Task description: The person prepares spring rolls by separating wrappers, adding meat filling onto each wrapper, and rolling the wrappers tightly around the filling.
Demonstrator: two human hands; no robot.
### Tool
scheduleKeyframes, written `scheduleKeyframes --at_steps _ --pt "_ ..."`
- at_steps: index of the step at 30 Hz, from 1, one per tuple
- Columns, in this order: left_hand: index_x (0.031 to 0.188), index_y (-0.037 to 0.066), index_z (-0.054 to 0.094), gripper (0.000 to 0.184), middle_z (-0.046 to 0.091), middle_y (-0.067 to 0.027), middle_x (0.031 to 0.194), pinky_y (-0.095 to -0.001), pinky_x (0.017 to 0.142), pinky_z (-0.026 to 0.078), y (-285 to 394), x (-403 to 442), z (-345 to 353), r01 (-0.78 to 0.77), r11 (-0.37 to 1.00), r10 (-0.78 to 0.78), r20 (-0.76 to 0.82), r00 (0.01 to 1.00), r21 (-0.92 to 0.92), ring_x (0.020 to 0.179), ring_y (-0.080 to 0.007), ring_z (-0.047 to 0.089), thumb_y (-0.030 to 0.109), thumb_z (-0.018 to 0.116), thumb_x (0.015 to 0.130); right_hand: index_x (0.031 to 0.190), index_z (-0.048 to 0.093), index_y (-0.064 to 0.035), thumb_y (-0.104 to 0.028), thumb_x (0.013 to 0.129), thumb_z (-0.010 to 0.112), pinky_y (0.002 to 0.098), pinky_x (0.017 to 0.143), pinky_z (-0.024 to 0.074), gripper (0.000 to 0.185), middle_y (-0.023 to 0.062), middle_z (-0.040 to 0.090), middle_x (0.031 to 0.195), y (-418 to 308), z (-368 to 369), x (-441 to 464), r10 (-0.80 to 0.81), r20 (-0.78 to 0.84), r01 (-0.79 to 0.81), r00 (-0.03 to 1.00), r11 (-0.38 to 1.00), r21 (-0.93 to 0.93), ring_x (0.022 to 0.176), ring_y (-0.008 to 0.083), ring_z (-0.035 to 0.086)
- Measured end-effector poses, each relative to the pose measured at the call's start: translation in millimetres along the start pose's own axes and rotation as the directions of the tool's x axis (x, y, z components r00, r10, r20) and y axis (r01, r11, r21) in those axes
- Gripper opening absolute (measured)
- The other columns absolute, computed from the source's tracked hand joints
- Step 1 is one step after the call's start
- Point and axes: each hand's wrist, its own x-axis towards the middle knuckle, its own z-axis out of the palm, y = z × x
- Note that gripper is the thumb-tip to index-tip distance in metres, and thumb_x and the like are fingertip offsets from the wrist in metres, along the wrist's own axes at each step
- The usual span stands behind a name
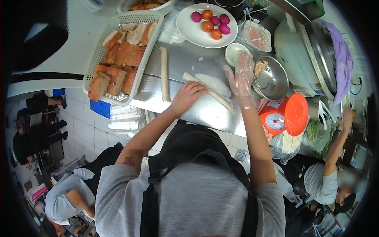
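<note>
A long, thin pale roll point(216, 96) lies slantwise on the steel worktop. The fingers of my left hand point(190, 96), bare and stretched out, rest on its upper part. My right hand point(241, 77) wears a clear plastic glove, its fingers extended and thumb apart, with nothing in it. It is over the worktop beside the small white bowl point(234, 54), near the roll's lower end. Between my hands, a thin whitish patch point(213, 82) spreads on the steel behind the roll. A second pale roll point(164, 75) lies lengthwise to the left.
A white basket point(139, 85) of roasted meat blocks stands left. Behind sits a plate point(187, 33) of magenta and orange round items. At right are a metal bowl point(276, 89), an orange scale point(273, 121) and a large pot point(290, 51). Co-workers point(316, 179) stand nearby on both sides.
</note>
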Motion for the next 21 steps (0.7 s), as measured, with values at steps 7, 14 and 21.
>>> scheduleKeyframes --at_steps 7,14,21 --pt "0.119 0.015 0.07 0.038 0.066 -0.0031 0.12 -0.0394 0.101 0.045 -0.1 -2.0 -0.8 0.011 1.0 -0.011 0.026 1.0 0.019 0.116 -0.0245 0.057 0.009 0.064 0.082 0.15 0.036 0.0003 -0.056 0.088 0.063 0.052 0.12 0.0202 0.088 0.0236 0.039 0.152 -13.5 -10.9 -73.6 -0.377 0.517 0.179 0.768 0.903 0.391 0.145 0.0426 0.028" --pt "0.116 0.014 0.07 0.033 0.066 -0.0025 0.119 -0.0391 0.099 0.045 -2.9 -2.9 4.6 0.024 1.0 -0.024 -0.004 1.0 -0.02 0.115 -0.0242 0.057 0.012 0.06 0.085 0.149 0.034 0.0007 -0.051 0.084 0.07 0.0463 0.122 0.0229 0.09 0.0212 0.038 0.153 -25.7 16.8 -19.4 -0.609 0.513 0.405 0.605 0.79 0.46 0.145 0.0393 0.029" --pt "0.116 0.013 0.07 0.036 0.066 -0.003 0.118 -0.0383 0.098 0.045 -0.3 -2.7 0.3 0.026 0.999 -0.027 -0.033 0.999 -0.018 0.113 -0.0244 0.058 0.012 0.058 0.082 0.151 0.032 -0.0033 -0.05 0.079 0.075 0.045 0.121 0.0243 0.096 0.0234 0.034 0.154 14.1 -37.3 -26.7 -0.534 0.702 0.357 0.471 0.843 0.402 0.146 0.0378 0.029"
